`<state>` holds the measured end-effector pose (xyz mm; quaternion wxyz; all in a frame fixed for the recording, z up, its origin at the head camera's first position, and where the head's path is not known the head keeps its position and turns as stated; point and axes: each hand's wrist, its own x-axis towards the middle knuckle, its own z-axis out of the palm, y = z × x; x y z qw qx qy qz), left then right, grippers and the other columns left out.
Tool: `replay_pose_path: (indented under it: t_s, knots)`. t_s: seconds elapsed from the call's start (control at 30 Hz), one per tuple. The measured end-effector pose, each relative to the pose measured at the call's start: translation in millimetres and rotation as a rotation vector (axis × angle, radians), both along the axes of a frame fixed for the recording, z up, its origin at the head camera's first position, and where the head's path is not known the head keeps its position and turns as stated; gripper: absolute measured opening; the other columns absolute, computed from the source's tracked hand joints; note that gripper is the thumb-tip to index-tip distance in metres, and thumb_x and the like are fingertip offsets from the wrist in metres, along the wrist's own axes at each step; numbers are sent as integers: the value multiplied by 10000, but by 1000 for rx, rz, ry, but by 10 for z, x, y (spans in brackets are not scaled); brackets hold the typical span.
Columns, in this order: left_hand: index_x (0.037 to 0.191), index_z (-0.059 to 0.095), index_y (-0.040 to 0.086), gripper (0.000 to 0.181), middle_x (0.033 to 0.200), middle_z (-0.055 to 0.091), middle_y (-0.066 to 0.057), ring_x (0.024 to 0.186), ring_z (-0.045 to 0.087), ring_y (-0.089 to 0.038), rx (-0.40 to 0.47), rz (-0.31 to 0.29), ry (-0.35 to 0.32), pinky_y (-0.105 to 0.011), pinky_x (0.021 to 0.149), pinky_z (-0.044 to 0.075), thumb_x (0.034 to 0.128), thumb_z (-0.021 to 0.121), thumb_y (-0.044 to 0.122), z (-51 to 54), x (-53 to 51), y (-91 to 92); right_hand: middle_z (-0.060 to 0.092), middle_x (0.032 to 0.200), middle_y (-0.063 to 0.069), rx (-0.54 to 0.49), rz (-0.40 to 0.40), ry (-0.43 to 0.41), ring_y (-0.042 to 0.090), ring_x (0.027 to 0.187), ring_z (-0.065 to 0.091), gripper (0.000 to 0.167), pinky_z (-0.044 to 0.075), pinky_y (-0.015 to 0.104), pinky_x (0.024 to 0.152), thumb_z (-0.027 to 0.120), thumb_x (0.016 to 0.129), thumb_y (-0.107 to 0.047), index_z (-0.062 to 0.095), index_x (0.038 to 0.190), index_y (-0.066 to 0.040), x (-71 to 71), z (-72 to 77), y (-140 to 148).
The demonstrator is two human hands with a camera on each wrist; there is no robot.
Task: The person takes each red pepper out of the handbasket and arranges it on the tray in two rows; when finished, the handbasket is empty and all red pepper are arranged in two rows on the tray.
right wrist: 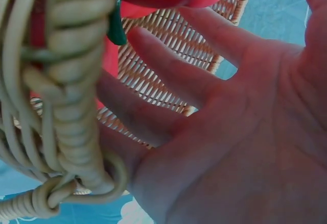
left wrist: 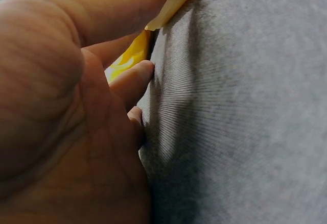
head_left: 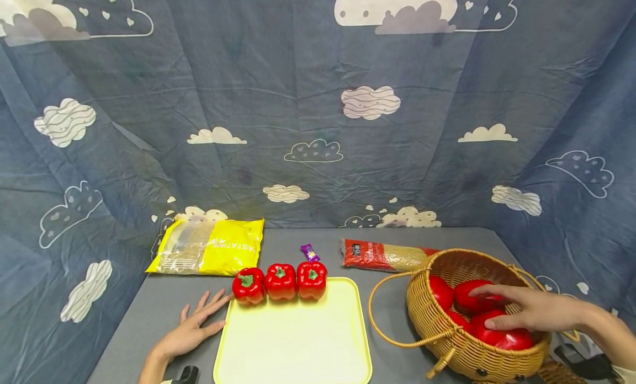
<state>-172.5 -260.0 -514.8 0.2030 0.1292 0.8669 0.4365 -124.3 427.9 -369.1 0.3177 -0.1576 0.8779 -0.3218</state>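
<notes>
Three red bell peppers [head_left: 280, 282] stand in a row along the far edge of a pale yellow tray [head_left: 298, 340]. My left hand [head_left: 191, 329] rests by the tray's left side with fingers spread; in the left wrist view its thumb [left wrist: 122, 9] touches the tray's rim. Over the mouth of a wicker basket [head_left: 477, 348] reaches my right hand [head_left: 534, 309], fingers extended above several red peppers [head_left: 497, 331] inside. From the right wrist, its fingers [right wrist: 168, 68] look spread and loose, near a green stem [right wrist: 117, 25]; no pepper is gripped.
Behind the tray lie a yellow pasta bag [head_left: 233, 243] and a small purple wrapped sweet [head_left: 310, 252]. A red packet of noodles [head_left: 387, 255] lies behind the basket. The basket's handle [head_left: 380, 312] loops out toward the tray. Cloud-printed cloth [head_left: 318, 108] surrounds the grey table.
</notes>
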Motion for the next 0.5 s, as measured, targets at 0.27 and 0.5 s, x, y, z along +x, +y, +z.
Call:
replay_pose_path:
  t_s: [0.27, 0.5]
  knots:
    - [1572, 365, 161, 627, 1677, 110, -177, 1513, -163, -473, -5, 4, 0, -727, 1055, -241, 1014, 585, 345, -25, 9, -4, 379, 1444, 356, -108, 31, -69, -160, 1084, 420, 562, 483, 163, 836, 599, 1004, -147, 382, 1487, 40, -6, -71, 51]
    - [1571, 365, 158, 626, 1677, 112, -176, 1513, -169, -470, -3, 7, -1, -730, 1052, -243, 1017, 580, 354, -34, 5, -19, 357, 1440, 369, -152, 28, -142, 26, 1151, 494, 574, 531, 218, 833, 606, 994, -129, 371, 1498, 15, -15, -97, 49]
